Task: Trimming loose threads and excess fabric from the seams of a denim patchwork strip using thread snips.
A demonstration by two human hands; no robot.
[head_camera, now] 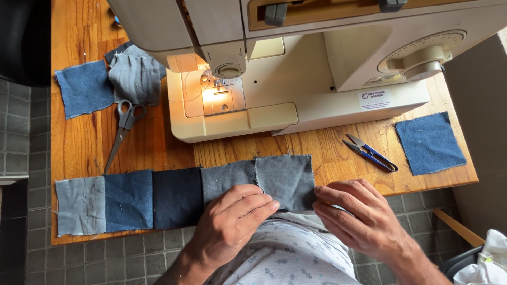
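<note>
Both hands (237, 216) (359, 214) low, fingers (259, 207) flat.

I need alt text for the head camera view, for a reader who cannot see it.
Two bare hands, left hand and right hand, press a strip of sewn denim squares on a wooden table. A cream sewing machine stands behind, with scissors and thread snips nearby.

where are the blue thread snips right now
In the head view, the blue thread snips lie on the wooden table's right side, between the sewing machine and a loose denim square.
</note>
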